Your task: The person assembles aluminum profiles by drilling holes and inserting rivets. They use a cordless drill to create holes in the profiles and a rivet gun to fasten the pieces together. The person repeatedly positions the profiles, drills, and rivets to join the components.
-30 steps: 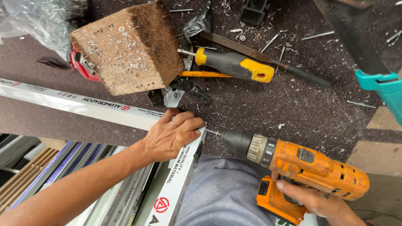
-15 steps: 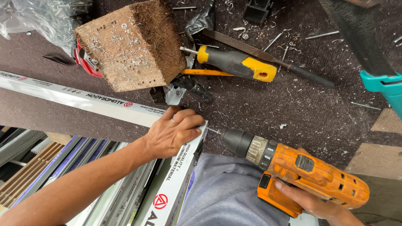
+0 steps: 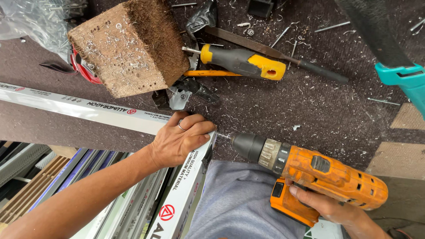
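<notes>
Gripping the corner where two white aluminium profiles [image 3: 110,113] meet, the left hand [image 3: 183,139] wraps its fingers over the smooth, film-covered metal; a ring sits on one finger. The right hand [image 3: 327,206] is clamped around the handle of one orange drill [image 3: 318,172], scuffed and dusty, its dark chuck level and its thin bit touching the profile edge just beside the left fingertips. The bench is covered in dark, coarse felt [image 3: 310,110] strewn with curly metal shavings and several loose screws. One rough wooden block [image 3: 128,46], fibrous and pocked with drill holes, stands above the profile. Near it lie one yellow-and-black screwdriver [image 3: 241,62] and one dark file [image 3: 274,53].
</notes>
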